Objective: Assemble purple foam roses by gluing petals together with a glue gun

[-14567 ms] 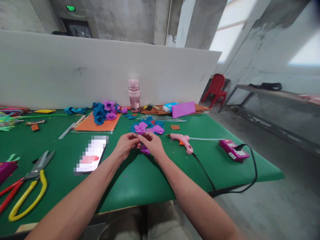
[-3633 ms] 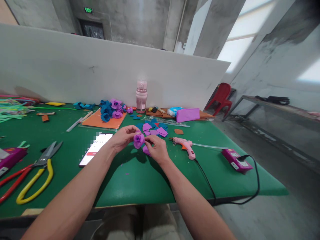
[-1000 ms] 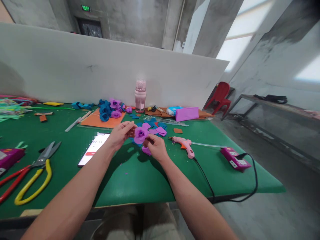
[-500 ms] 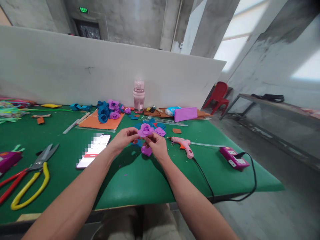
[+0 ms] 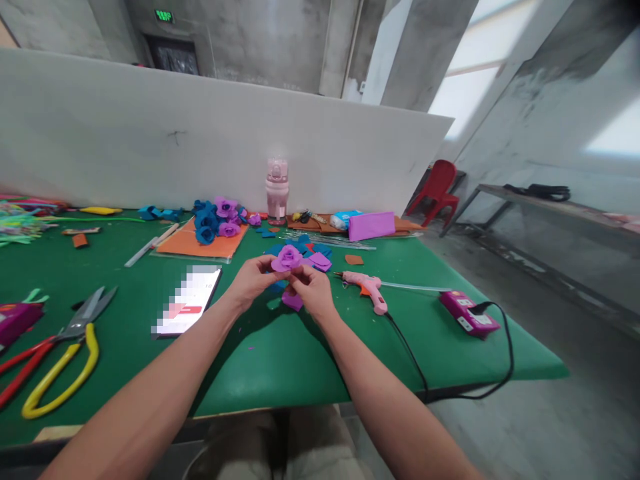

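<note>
The left hand [image 5: 251,279] and the right hand [image 5: 316,291] are close together, and both pinch with their fingertips one layered purple paper-like flower [image 5: 288,257] – it is held in the air, over the smooth green table [image 5: 260,380]. Below the right hand lies a small purple flat piece [image 5: 292,301]. Behind the flower is spread a loose heap of blue and purple cut pieces [image 5: 320,261]. Near the right hand, but apart from it, lies a pink plastic glue gun [image 5: 370,287] – its nozzle points toward the hands.

Green table [image 5: 265,380], 1 glue gun [image 5: 367,286]
</note>
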A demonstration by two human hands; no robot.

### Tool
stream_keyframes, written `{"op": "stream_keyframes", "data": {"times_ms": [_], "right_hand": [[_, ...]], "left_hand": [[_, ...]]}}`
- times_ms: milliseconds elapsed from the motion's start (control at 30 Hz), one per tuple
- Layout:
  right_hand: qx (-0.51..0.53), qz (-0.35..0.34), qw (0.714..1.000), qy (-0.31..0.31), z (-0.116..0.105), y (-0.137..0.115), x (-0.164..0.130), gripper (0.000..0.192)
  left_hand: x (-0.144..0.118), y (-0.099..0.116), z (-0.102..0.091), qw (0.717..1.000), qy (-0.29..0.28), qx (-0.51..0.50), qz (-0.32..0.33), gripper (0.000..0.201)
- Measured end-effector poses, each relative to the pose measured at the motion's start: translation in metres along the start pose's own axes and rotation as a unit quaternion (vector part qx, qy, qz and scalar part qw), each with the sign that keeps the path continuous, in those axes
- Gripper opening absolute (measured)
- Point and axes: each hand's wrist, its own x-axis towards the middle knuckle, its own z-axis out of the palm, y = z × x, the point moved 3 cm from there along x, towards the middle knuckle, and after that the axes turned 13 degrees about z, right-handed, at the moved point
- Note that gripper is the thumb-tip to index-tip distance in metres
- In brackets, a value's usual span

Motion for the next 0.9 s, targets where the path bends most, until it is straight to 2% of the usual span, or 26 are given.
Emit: {"op": "stream_keyframes", "data": {"times_ms": [133, 433, 533, 700, 800, 900], "right_hand": [[0.048, 0.034, 0.998, -0.035, 0.0024, 0.0035, 0.0012, 0.026], [0.039, 0.026, 0.998, -0.031, 0.002, -0.0002, -0.0008, 0.03], [0.077, 0.056, 0.993, -0.066, 0.0034, 0.0017, -0.0011, 0.032], [0.117, 0.11, 0.973, -0.164, 0.009, 0.0036, -0.0046, 0.039], [0.11, 0.108, 0.972, -0.178, 0.0099, 0.003, -0.0057, 0.037], [0.115, 0.102, 0.973, -0.175, 0.0092, 0.0019, -0.0061, 0.034]], "left_hand": [[-0.0008, 0.0004, -0.0007, 1.0, -0.013, -0.019, -0.011, 0.025], [-0.0018, 0.0013, 0.003, 0.999, 0.002, -0.037, -0.011, 0.025], [-0.002, 0.003, 0.0029, 0.999, -0.003, -0.048, -0.018, 0.024], [-0.003, 0.0042, 0.0004, 0.993, -0.027, -0.103, -0.051, 0.021], [-0.0039, 0.006, 0.0008, 0.987, -0.059, -0.131, -0.066, 0.02], [-0.004, 0.0086, 0.0, 0.987, -0.062, -0.138, -0.06, 0.019]]}}
